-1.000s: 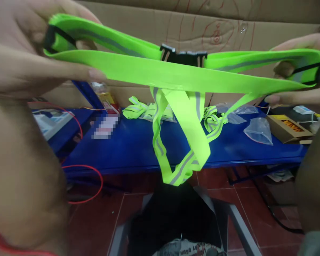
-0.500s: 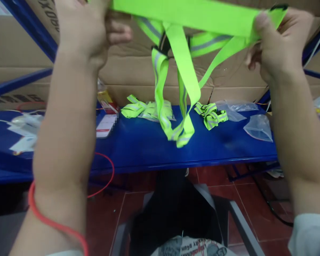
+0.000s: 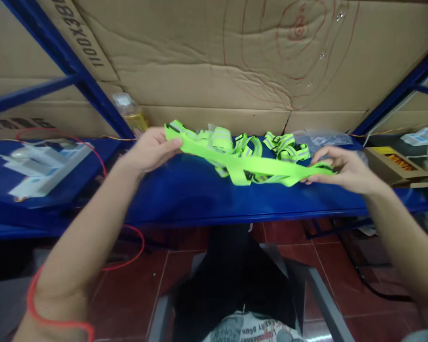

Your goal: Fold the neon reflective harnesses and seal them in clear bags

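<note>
A neon green reflective strap vest (image 3: 249, 165) with grey stripes lies stretched across the blue shelf (image 3: 185, 199). My left hand (image 3: 150, 150) pinches its left end, where a black buckle shows. My right hand (image 3: 338, 170) grips its right end low over the shelf. The vest's loops rest bunched on the shelf between my hands. Behind it sit two more folded green vests (image 3: 285, 144), one near the middle and one to the right.
Cardboard boxes (image 3: 235, 61) fill the back behind blue rack posts. A small bottle (image 3: 130, 111) stands at the back left, clear plastic bags (image 3: 321, 137) at the back right, an open brown box (image 3: 390, 164) at far right. Red wire and white packets lie left.
My hands came down from in front of my face to the shelf. The vest, held high and stretched before, now lies on the shelf with its loops bunched.
</note>
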Demonstrator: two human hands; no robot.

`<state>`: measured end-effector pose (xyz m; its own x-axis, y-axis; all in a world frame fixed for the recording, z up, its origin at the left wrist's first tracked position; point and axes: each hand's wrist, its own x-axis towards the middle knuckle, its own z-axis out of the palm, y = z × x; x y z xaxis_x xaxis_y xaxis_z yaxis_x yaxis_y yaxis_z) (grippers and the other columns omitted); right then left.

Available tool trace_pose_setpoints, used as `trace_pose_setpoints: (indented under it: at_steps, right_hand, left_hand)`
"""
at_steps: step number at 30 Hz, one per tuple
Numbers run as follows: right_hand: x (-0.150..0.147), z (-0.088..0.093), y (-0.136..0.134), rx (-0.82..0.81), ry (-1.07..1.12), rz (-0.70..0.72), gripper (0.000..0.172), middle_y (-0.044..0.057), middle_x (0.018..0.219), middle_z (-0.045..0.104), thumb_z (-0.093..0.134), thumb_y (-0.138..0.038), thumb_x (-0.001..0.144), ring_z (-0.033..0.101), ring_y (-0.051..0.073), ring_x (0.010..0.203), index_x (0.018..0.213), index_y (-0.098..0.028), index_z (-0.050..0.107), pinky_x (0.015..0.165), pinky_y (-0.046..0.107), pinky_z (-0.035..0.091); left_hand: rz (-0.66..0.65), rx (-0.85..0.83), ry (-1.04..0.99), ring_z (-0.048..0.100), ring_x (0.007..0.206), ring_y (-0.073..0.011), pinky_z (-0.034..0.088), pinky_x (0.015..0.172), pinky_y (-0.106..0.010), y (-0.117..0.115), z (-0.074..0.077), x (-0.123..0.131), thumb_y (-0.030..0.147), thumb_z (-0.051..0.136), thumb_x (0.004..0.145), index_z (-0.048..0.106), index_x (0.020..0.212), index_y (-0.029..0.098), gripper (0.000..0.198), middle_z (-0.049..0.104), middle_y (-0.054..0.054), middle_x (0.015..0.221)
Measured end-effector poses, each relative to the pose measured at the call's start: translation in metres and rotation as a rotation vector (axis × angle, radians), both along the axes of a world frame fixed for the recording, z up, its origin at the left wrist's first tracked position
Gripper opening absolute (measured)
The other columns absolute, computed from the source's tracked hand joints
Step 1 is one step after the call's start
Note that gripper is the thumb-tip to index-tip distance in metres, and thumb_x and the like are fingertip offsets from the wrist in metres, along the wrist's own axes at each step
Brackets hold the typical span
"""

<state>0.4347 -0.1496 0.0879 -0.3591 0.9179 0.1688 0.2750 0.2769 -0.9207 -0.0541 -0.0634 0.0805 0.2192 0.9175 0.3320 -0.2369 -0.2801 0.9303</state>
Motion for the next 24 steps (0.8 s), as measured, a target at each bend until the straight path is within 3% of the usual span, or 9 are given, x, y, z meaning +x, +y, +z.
trace_pose_setpoints:
  at_steps: [3,6,10,14,19,24]
  right_hand:
    - [-0.004,-0.039,-0.004,-0.114,0.029,0.003,0.036,0.011,0.085,0.085,0.101,-0.033,0.074,0.084,0.021,0.076,0.096,-0.020,0.076,0.075,0.027,0.067]
    - [-0.013,-0.065,-0.003,-0.111,0.233,-0.116,0.047,0.005,0.082,0.085,0.106,-0.030,0.064,0.083,0.021,0.071,0.098,-0.023,0.075,0.071,0.027,0.067]
    - [-0.032,-0.080,-0.004,-0.081,0.471,-0.221,0.048,0.001,0.081,0.083,0.108,-0.032,0.057,0.078,0.019,0.061,0.086,-0.023,0.071,0.065,0.031,0.068]
    - [-0.045,-0.084,-0.013,-0.076,0.603,-0.247,0.050,-0.002,0.082,0.080,0.109,-0.033,0.055,0.080,0.020,0.073,0.087,-0.025,0.072,0.072,0.035,0.072]
    - [-0.055,-0.085,-0.025,-0.070,0.687,-0.280,0.058,-0.002,0.089,0.079,0.109,-0.032,0.054,0.079,0.019,0.077,0.096,-0.027,0.070,0.067,0.032,0.072]
    - [-0.067,-0.097,-0.035,0.151,0.604,-0.480,0.048,-0.004,0.080,0.068,0.104,-0.019,0.061,0.072,0.016,0.073,0.095,-0.026,0.070,0.066,0.029,0.068]
  left_hand:
    - [-0.004,-0.163,-0.117,0.079,0.121,-0.0326,0.068,0.104,-0.044,-0.009,-0.037,0.015,0.037,0.089,0.092,0.079,0.097,0.011,0.029,0.085,-0.015,0.101]
    - [0.087,-0.223,-0.284,0.080,0.118,-0.0284,0.067,0.105,-0.042,-0.025,-0.049,0.039,0.050,0.077,0.100,0.078,0.112,0.015,0.038,0.085,-0.014,0.111]
    - [0.183,-0.257,-0.418,0.080,0.117,-0.0236,0.067,0.102,-0.034,-0.050,-0.046,0.062,0.051,0.065,0.108,0.077,0.118,0.020,0.035,0.084,-0.010,0.121]
    - [0.312,-0.332,-0.488,0.081,0.105,-0.0193,0.066,0.099,-0.030,-0.069,-0.038,0.065,0.040,0.059,0.112,0.076,0.107,0.020,0.026,0.085,-0.005,0.104]
    - [0.349,-0.371,-0.529,0.079,0.115,-0.0217,0.063,0.112,-0.042,-0.082,-0.031,0.056,0.034,0.050,0.114,0.077,0.108,0.020,0.031,0.085,-0.006,0.112]
    - [0.383,-0.383,-0.548,0.078,0.119,-0.0252,0.062,0.112,-0.052,-0.099,-0.038,0.053,0.039,0.054,0.112,0.079,0.107,0.024,0.029,0.085,-0.006,0.115]
